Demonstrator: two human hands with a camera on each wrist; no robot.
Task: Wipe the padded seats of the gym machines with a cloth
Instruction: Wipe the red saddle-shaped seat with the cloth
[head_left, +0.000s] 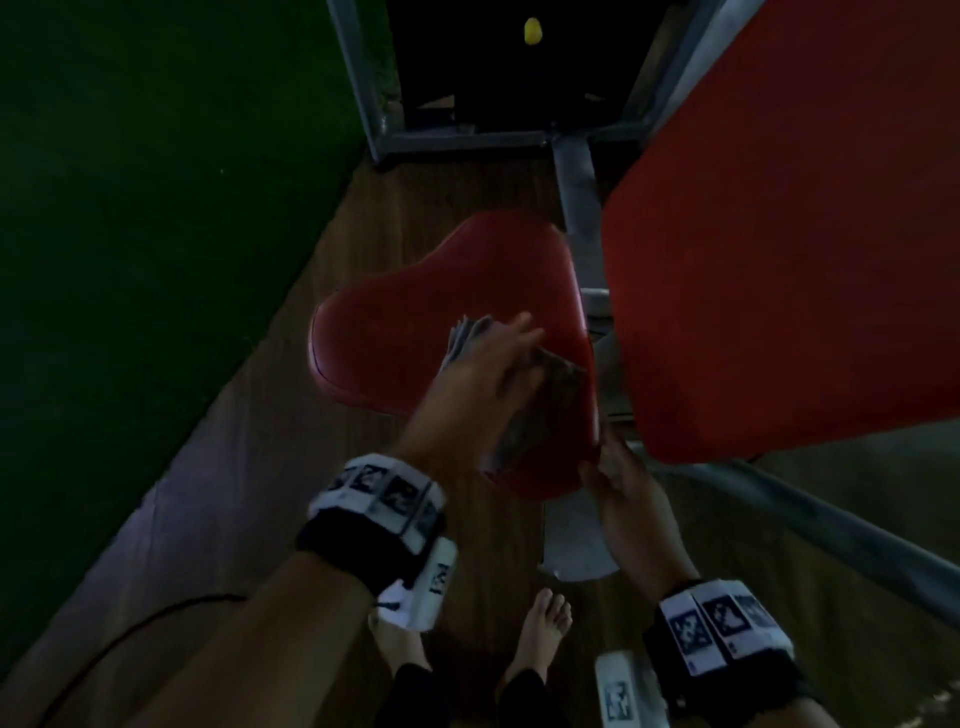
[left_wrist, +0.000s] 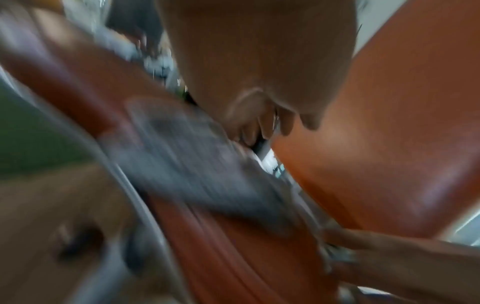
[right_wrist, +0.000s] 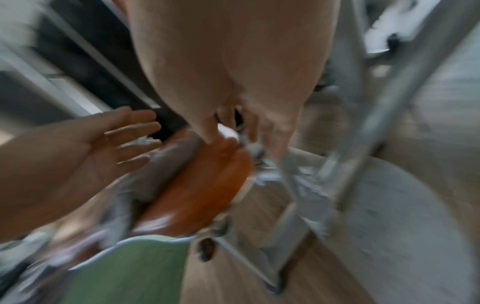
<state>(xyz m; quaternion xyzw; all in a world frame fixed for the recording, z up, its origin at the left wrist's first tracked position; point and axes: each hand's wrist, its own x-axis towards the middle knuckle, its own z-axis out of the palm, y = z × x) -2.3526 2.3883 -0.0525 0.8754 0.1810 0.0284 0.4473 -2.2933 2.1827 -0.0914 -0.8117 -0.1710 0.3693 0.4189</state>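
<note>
Bare feet (head_left: 540, 634) stand nearest on the brown wooden floor (head_left: 363, 239); past them the right hand (head_left: 621, 480) holds the near right edge of the red padded heart-shaped seat (head_left: 415, 312), its finger pose blurred beyond telling. Farther in, the left hand (head_left: 480, 374) lies with straight fingers on the grey patterned cloth (head_left: 556, 384) spread over the seat's right half, beside the big red padded backrest (head_left: 779, 260) at the right.

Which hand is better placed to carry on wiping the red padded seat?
Left. The left hand lies flat on the grey cloth atop the red padded seat, fingers straight. The right hand sits at the seat's near edge, beside the cloth.
</note>
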